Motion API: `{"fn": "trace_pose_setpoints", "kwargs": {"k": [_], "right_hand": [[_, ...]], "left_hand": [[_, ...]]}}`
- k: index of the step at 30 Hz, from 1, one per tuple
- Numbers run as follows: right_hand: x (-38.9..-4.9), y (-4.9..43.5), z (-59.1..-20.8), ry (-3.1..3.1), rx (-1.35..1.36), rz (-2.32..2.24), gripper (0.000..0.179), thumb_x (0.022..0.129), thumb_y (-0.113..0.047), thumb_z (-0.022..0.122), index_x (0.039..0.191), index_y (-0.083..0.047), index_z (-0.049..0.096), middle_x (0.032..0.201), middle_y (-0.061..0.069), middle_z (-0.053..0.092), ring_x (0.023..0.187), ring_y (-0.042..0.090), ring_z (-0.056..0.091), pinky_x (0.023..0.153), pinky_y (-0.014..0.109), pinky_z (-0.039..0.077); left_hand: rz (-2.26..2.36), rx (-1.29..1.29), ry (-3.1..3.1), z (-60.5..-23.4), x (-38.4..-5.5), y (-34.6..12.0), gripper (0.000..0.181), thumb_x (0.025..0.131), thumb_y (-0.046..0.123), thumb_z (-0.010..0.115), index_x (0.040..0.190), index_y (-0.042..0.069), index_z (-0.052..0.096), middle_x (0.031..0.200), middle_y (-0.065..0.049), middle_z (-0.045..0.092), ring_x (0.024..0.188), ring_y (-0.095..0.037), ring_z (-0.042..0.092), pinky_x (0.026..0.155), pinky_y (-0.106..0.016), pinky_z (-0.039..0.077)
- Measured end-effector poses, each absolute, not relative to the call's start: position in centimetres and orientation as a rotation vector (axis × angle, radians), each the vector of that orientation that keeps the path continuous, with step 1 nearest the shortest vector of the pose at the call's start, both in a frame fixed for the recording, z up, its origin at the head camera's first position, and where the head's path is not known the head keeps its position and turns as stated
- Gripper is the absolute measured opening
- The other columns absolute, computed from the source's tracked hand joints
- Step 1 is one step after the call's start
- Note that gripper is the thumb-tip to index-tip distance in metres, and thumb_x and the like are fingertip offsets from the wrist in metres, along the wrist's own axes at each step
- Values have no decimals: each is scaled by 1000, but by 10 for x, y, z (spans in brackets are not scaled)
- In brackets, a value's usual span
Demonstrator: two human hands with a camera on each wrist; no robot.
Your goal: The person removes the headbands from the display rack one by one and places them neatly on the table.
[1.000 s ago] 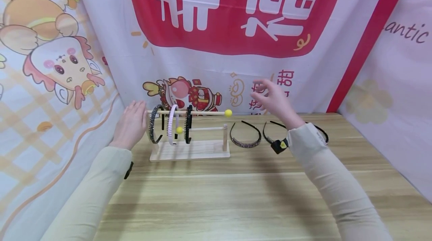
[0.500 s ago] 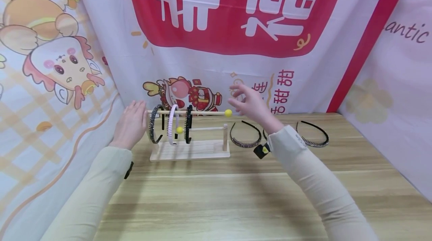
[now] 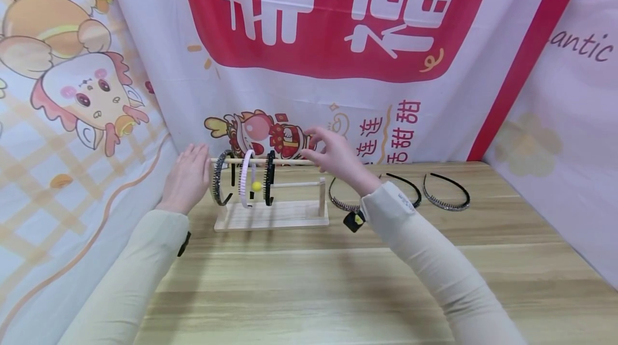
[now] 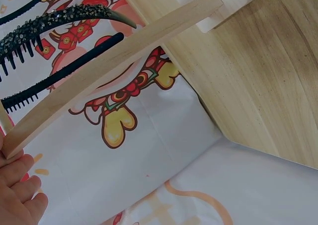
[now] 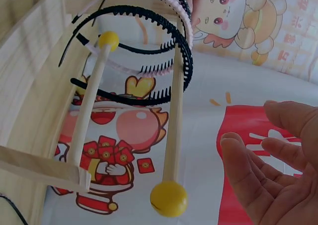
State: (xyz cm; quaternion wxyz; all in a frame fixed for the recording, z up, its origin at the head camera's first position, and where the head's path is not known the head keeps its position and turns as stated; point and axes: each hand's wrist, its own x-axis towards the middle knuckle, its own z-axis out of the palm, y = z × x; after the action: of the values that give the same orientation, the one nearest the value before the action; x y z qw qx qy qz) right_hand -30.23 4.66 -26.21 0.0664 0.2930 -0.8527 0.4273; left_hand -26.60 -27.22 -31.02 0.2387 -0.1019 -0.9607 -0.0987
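My left hand [image 3: 188, 178] rests against the left end of a wooden headband stand [image 3: 275, 215]; in the left wrist view its fingers [image 4: 22, 187] touch the top of the upright [image 4: 114, 61]. Three headbands hang on the upper rod: a dark glittery one [image 3: 219, 178], a pale pink one [image 3: 244, 178] and a black toothed one [image 3: 267, 178]. My right hand [image 3: 335, 157] hovers at the rod's right end, fingers loosely bent and holding nothing. In the right wrist view, a gap separates that hand [image 5: 278, 170] from the yellow ball [image 5: 169, 199] tipping the rod.
Right of the stand, three more dark headbands lie on the wooden table [image 3: 309, 291]; the right one [image 3: 446, 206] shows fully, while my right arm partly covers the others. A lower rod ends in another yellow ball [image 3: 257, 186]. Printed cloth [image 3: 309, 93] hangs behind.
My right hand has moved left and slightly down, from above the loose headbands to the upper rod's ball end. My left hand and the hung headbands have stayed put.
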Motion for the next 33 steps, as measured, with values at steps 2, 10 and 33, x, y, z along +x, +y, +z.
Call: {"fn": "trace_pose_setpoints", "kwargs": {"k": [2,10,33], "right_hand": [[-301,43,-263,-2582,900,1293,47,87,-21,65,130,-11,48,102,5,56,61,17,60,53,30,55],[-300,25,-267,-2664,945,1271,53,86,-23,67,133,-13,45,108,6,55,59,18,59,53,29,55],[-304,-14,-289,-2729,987,1478,59,84,-20,69,136,-14,41,131,15,47,67,19,63,52,28,55]], "left_hand": [[-266,-280,-2629,-310,-266,-272,44,100,15,31,135,-12,32,138,-30,32,131,-44,21,112,-44,7],[-253,-285,-2615,-310,-265,-272,43,100,13,31,133,-13,34,137,-31,33,130,-45,23,111,-44,9],[-263,-277,-2631,-310,-265,-270,44,100,14,31,134,-13,32,138,-31,31,130,-44,22,112,-44,7]]}}
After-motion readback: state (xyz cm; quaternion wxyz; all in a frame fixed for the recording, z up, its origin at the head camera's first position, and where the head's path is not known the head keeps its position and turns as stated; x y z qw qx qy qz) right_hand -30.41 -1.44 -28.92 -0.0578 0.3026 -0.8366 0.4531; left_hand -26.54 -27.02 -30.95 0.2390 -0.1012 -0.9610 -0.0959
